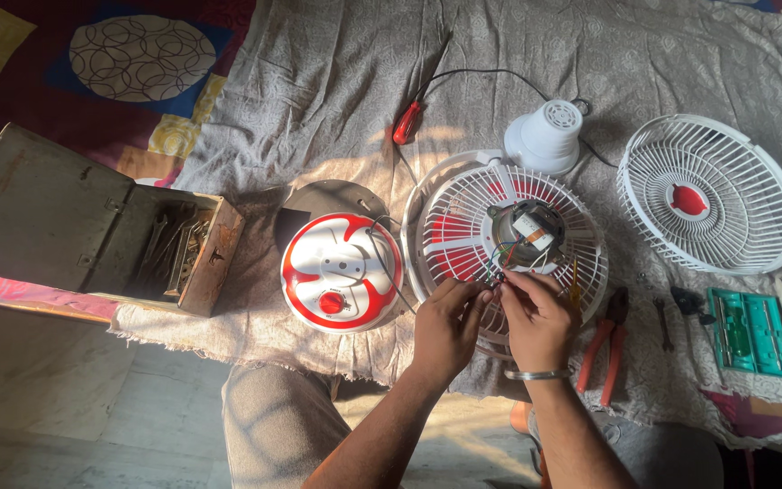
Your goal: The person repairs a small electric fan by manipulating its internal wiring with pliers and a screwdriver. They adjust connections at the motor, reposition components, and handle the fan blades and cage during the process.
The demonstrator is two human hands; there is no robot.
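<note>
Nearest the camera, two forearms reach up from the lower edge, and the left hand (446, 326) and right hand (538, 319) meet over the near rim of the rear fan grille (452, 226), which lies flat on a pale patterned cloth (319, 109). The fingers of both hands are pressed together at their tips, pinching thin coloured wires (502, 264) that run from the motor (527, 234) at the middle of that grille. The right wrist wears a metal bangle (536, 374).

Just right of the grille, close to the right hand, lie orange-handled pliers (605, 349), and beyond them a small spanner (664, 323) and a green tool case (751, 331). Just left of the grille, touching its edge or nearly so, sits the round red-and-white fan base (341, 272), with a grey disc (332, 195) partly under its far side. Well to the left of the grille stands an open, rusty metal toolbox (92, 231) with tools inside.

Farther off, at the far rim of the grille, a white cone-shaped motor cover (547, 136) stands. The front grille (710, 192), with a red centre, lies to the right of the rear one, apart from it. A red-handled screwdriver (409, 119) lies beyond the rear grille's far left edge, beside a black cable (491, 72).
</note>
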